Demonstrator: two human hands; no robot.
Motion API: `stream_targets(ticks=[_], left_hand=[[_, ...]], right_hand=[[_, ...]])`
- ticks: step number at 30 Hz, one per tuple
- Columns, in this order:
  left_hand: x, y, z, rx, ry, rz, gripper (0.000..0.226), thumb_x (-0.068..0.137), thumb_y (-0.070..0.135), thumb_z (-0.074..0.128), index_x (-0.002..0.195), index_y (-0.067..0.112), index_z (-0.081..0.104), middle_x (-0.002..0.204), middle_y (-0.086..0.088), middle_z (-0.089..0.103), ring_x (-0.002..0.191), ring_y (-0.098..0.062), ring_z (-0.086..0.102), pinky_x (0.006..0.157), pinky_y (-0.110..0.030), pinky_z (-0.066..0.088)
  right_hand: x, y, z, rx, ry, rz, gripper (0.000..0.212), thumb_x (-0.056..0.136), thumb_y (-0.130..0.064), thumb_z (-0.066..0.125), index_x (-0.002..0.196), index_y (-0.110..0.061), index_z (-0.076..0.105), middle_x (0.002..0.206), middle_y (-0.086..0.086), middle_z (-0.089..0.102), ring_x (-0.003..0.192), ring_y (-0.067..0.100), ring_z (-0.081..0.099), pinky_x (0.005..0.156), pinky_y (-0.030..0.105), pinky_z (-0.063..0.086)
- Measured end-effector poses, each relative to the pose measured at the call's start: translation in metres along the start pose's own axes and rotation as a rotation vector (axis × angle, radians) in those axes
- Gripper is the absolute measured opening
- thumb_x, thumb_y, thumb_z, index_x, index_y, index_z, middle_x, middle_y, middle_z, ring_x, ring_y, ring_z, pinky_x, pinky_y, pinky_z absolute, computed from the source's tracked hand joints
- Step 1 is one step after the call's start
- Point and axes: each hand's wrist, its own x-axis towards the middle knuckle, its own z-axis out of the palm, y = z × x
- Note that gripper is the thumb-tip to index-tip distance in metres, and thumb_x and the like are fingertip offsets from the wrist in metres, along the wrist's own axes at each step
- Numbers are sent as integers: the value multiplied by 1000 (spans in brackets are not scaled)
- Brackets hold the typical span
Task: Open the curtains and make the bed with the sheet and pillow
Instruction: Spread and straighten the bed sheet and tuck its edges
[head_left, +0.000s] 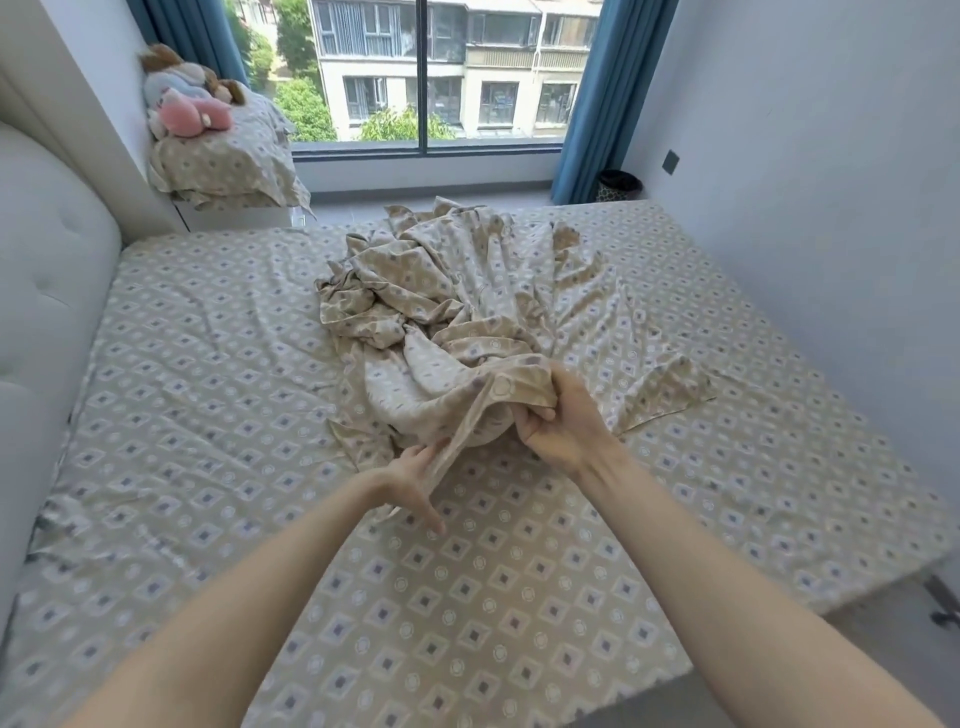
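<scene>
Both my hands work a crumpled sheet (441, 322) mid-bed (208, 415): left hand (415, 480) pinching its edge, right hand (558, 421) gripping a bunched fold. Beyond the bed, blue curtains (602, 93) stand open.

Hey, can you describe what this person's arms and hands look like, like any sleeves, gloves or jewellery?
Both forearms are bare up to the bottom edge of the picture, with no sleeves in view. The left hand and right hand wear no gloves, and no watch, bracelet or ring shows on the wrists or visible fingers. No cables or markings either.
</scene>
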Motion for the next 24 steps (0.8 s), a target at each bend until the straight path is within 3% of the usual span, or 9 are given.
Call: stream_targets(ticks=[3,7,11,13,15,18,20,22,24], left_hand=[[9,9,16,12,103,-50,121,62,53,81,152,25,5,156,-4,9,144,-27,15,116,-45,26],[18,15,19,-235,387,-84,35,94,24,49,125,7,54,121,-16,60,109,-32,57,83,-35,46],[9,11,-2,-379,605,-117,24,94,11,42,112,4,57,106,-20,63,97,-37,61,76,-39,50],[0,11,-20,-408,661,-83,18,93,10,44,107,9,56,109,-16,63,97,-34,59,73,-36,45],[-9,16,-39,-408,657,-35,21,92,7,43,107,11,57,112,-11,61,100,-29,56,80,-38,44],[-29,26,-57,-436,631,11,27,90,1,37,105,6,59,105,-9,60,96,-25,54,80,-37,43],[-44,22,-61,-343,672,27,19,88,6,48,102,8,61,100,-7,63,94,-26,57,77,-38,44],[-64,4,-61,-178,678,0,27,82,25,68,106,19,58,95,2,62,89,-20,57,72,-34,44],[-80,-22,-56,50,666,-73,49,74,32,77,115,29,50,100,5,61,89,-19,58,75,-34,49]], right_hand=[[-2,-5,5,98,-4,-2,38,97,-11,43,60,-13,39,42,-3,33,30,7,26,40,21,49],[-4,-20,1,178,-27,-2,29,77,1,59,60,-13,40,42,-4,33,30,8,26,39,17,46],[-2,-39,-18,105,131,-127,29,79,0,47,53,-12,43,43,-3,34,35,7,29,54,13,46],[4,-45,-31,98,279,-177,31,86,-5,44,56,-9,50,52,1,46,49,12,46,74,25,55],[11,-42,-43,91,396,-119,23,90,-12,43,70,-7,54,73,10,59,75,23,59,94,38,51],[21,-28,-46,3,513,-69,22,91,3,33,85,-1,55,89,17,60,87,29,59,103,42,44],[28,-23,-48,117,633,-84,27,91,12,29,88,0,52,87,15,53,84,24,57,97,38,49],[34,-25,-49,118,730,-63,21,94,8,34,85,-5,49,82,9,45,74,16,51,62,24,56],[37,-26,-45,4,719,-29,20,95,0,40,82,-11,51,82,-1,45,60,10,38,33,15,39]])
